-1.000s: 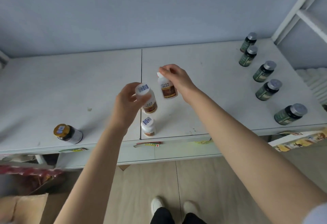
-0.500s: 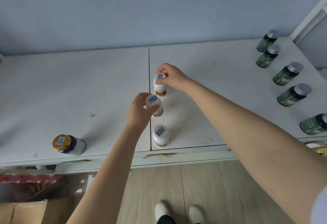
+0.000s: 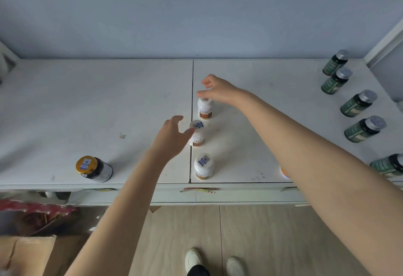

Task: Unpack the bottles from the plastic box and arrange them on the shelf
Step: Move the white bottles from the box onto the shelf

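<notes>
L grip (image 3: 172, 133) wide, thumb at mid bottle (image 3: 198, 138) cap — R grip (image 3: 216, 89) loose, empty, just above far bottle (image 3: 205, 110).

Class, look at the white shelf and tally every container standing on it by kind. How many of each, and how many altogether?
White bottles: 3
Green bottles with silver caps: 5
Dark jar with a yellow lid: 1
Total: 9
</notes>
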